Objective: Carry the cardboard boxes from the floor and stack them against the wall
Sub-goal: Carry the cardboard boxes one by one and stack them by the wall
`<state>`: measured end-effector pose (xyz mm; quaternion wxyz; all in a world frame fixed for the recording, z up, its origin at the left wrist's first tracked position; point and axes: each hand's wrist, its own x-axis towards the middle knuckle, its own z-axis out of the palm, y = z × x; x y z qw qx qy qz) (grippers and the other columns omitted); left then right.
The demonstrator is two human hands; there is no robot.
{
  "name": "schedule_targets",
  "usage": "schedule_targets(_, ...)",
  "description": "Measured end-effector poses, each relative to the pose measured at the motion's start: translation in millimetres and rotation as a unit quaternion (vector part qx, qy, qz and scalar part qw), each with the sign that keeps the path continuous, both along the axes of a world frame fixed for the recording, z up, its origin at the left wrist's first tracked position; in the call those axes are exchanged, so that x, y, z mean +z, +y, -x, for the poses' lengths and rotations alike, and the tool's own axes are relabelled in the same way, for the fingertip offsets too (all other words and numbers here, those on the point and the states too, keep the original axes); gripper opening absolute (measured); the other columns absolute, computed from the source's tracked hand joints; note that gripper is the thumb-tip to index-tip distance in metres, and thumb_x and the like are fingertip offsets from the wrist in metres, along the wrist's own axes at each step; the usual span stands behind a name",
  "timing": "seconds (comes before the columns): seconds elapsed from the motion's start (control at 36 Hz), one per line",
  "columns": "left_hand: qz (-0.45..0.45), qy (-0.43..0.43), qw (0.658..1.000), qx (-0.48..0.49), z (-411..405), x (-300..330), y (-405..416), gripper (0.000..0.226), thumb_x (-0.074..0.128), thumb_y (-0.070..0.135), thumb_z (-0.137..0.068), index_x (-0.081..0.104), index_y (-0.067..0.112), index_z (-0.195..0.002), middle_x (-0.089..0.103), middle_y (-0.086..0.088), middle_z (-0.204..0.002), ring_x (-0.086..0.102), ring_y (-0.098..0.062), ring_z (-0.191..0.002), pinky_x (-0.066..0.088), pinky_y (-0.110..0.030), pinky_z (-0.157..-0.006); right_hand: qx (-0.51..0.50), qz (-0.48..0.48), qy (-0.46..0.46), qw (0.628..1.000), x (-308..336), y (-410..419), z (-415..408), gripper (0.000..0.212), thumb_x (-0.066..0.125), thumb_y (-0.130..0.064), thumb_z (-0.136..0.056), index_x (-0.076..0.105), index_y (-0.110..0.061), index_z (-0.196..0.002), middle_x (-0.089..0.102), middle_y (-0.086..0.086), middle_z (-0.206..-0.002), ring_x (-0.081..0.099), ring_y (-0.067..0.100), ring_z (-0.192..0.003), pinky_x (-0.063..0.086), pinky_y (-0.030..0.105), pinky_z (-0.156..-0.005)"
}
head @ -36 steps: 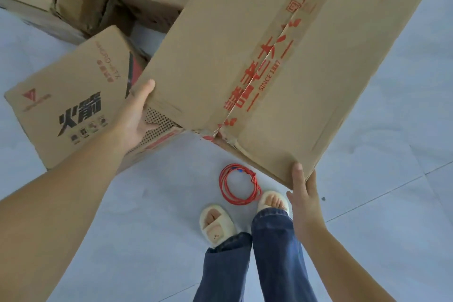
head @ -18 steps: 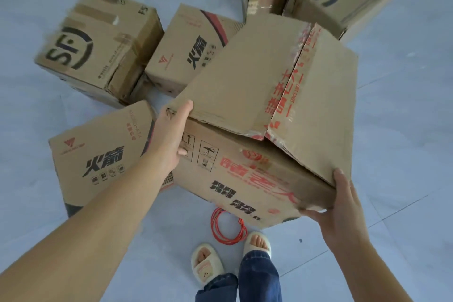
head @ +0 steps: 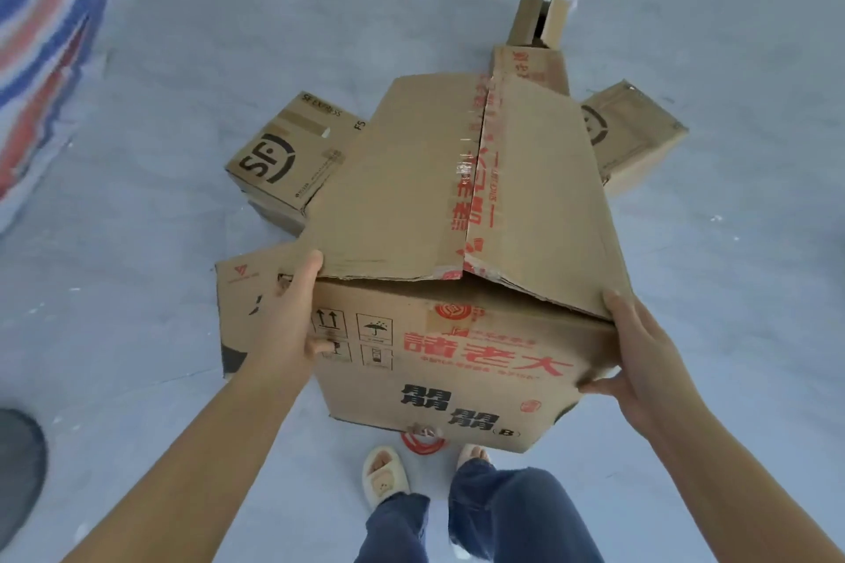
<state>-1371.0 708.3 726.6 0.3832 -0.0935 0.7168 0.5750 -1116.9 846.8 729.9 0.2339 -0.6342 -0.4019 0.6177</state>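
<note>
Gripping a large cardboard box from both sides, the person holds it off the floor in front of their legs. Its top flaps, sealed with torn red-printed tape, gape slightly along the near edge. The left hand clasps the box's left near corner, thumb hooked over the top flap's edge and fingers curled onto the side panel beside the printed handling symbols. The right hand clasps the right near corner, thumb on top at the flap edge and fingers wrapped under the lower side.

Just beyond the left fingers, a flat-lying box with a red triangle logo rests on the pale floor, partly hidden by the carried one. Farther out from that hand sits a box marked SF Express. Past the far edge of the carried box stand a narrow red-lettered box, an open-topped small box behind it, and another SF box out beyond the right fingers.

Below the box, a red cable coil lies by the slippered feet. A striped sheet lies at far left.
</note>
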Motion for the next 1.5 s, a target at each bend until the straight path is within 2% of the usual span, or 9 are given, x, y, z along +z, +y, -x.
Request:
schedule_targets(0.14, -0.025, 0.051, 0.995, 0.085, -29, 39, -42, 0.024, 0.053, 0.041, -0.092, 0.052, 0.03, -0.114, 0.058, 0.012, -0.104, 0.057, -0.01, -0.092, 0.052, -0.038, -0.061, 0.089, -0.011, 0.017, 0.996, 20, 7, 5, 0.029, 0.049, -0.039, -0.095, 0.056, -0.033, -0.123, 0.059, -0.012, -0.112, 0.054, 0.011, -0.097, 0.05, 0.051, -0.07)
schedule_targets(0.33, -0.028, 0.091, 0.961, 0.261, -108, 67, -91, 0.007, 0.052, 0.039, -0.094, 0.05, 0.034, -0.089, 0.05, 0.015, -0.089, 0.048, -0.003, -0.074, 0.045, -0.048, -0.076, 0.279, -0.007, 0.065, 0.958, 34, 19, 6, 0.029, 0.047, -0.038, -0.097, 0.058, -0.024, -0.119, 0.063, -0.002, -0.104, 0.06, 0.018, -0.092, 0.052, 0.051, -0.067)
schedule_targets(0.53, -0.005, 0.087, 0.901, 0.426, -217, 79, -138, 0.009, 0.054, 0.041, -0.092, 0.053, 0.033, -0.09, 0.053, 0.013, -0.094, 0.05, -0.004, -0.082, 0.048, -0.057, -0.088, 0.435, -0.017, 0.094, 0.895, 49, 4, -7, 0.028, 0.048, -0.037, -0.097, 0.058, -0.029, -0.121, 0.061, -0.006, -0.1, 0.058, 0.013, -0.082, 0.044, 0.036, -0.053)
schedule_targets(0.61, 0.013, 0.081, 0.866, 0.493, -269, 81, -165, 0.014, 0.052, 0.041, -0.093, 0.054, 0.029, -0.1, 0.053, 0.012, -0.096, 0.05, -0.005, -0.086, 0.049, -0.057, -0.088, 0.501, -0.003, 0.092, 0.86, 55, -20, -12, 0.03, 0.049, -0.036, -0.097, 0.056, -0.03, -0.125, 0.062, -0.01, -0.105, 0.058, 0.011, -0.086, 0.045, 0.043, -0.061)
schedule_targets(0.89, 0.022, 0.064, 0.695, 0.716, -452, 89, -249, 0.011, 0.055, 0.036, -0.092, 0.051, 0.029, -0.085, 0.048, 0.011, -0.087, 0.045, -0.004, -0.074, 0.048, -0.049, -0.082, 0.707, 0.024, 0.084, 0.702, 56, -152, -50, 0.012, 0.051, -0.035, -0.096, 0.062, -0.033, -0.101, 0.069, -0.013, -0.095, 0.063, 0.008, -0.088, 0.052, 0.045, -0.083)
schedule_targets(1.06, 0.036, 0.049, 0.587, 0.808, -582, 88, -299, 0.012, 0.055, 0.037, -0.092, 0.051, 0.027, -0.087, 0.048, 0.01, -0.088, 0.045, -0.005, -0.075, 0.049, -0.053, -0.088, 0.823, 0.001, 0.061, 0.565, 50, -251, -115, 0.026, 0.048, -0.042, -0.096, 0.06, -0.031, -0.117, 0.07, -0.006, -0.1, 0.066, 0.017, -0.088, 0.054, 0.053, -0.073)
schedule_targets(1.17, 0.038, 0.05, 0.521, 0.851, -677, 87, -330, 0.012, 0.055, 0.037, -0.091, 0.051, 0.027, -0.086, 0.049, 0.01, -0.088, 0.048, -0.006, -0.075, 0.049, -0.047, -0.077, 0.866, 0.007, 0.041, 0.499, 45, -319, -181, 0.027, 0.047, -0.044, -0.096, 0.059, -0.034, -0.118, 0.066, -0.008, -0.107, 0.061, 0.017, -0.098, 0.052, 0.063, -0.081)
schedule_targets(1.25, 0.043, 0.05, 0.475, 0.878, -743, 84, -353, 0.012, 0.055, 0.036, -0.091, 0.051, 0.027, -0.085, 0.048, 0.008, -0.086, 0.049, -0.01, -0.075, 0.046, -0.044, -0.075, 0.888, 0.024, 0.031, 0.458, 42, -367, -234, 0.021, 0.046, -0.044, -0.097, 0.057, -0.038, -0.114, 0.062, -0.017, -0.104, 0.057, 0.009, -0.096, 0.051, 0.06, -0.085)
schedule_targets(1.5, 0.061, 0.028, 0.346, 0.936, -915, 80, -390, 0.013, 0.057, 0.039, -0.09, 0.053, 0.027, -0.091, 0.049, 0.006, -0.089, 0.049, -0.014, -0.073, 0.042, -0.043, -0.07, 0.949, 0.033, -0.004, 0.312, 34, -475, -379, 0.034, 0.044, -0.048, -0.096, 0.053, -0.036, -0.126, 0.059, -0.01, -0.117, 0.054, 0.018, -0.109, 0.05, 0.061, -0.084)
